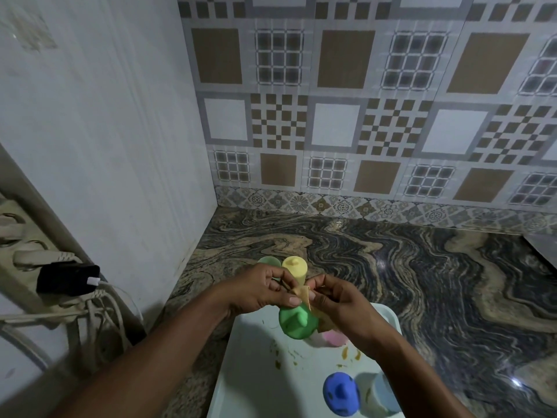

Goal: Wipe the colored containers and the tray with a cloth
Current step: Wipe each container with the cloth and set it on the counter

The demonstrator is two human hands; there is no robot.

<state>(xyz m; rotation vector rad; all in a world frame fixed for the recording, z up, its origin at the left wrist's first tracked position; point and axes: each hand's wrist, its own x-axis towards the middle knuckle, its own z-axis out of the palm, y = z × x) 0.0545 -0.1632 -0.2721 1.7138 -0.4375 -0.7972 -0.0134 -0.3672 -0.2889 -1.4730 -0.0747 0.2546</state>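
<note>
1. Two hands meet above the far end of the white tray point(256, 357). The left hand point(262, 289) and the right hand point(337, 297) each pinch the small tan cloth point(303, 292) in a narrow grip of thumb and fingers.
2. One green container point(297, 322) sits right under the cloth, over the tray. It may stand on the tray or be held up; I cannot tell.
3. A pink container point(333, 337) peeks out under the right hand, on the tray.
4. A blue container point(340, 393) with holes and a light blue container point(382, 393) stand side by side at the near end of the tray.
5. Brown and yellow spots point(277, 362) mark the tray floor.
6. A yellow container point(295, 270) and a pale green container point(268, 262) stand on the bench point(422, 267) just behind the hands.
</note>
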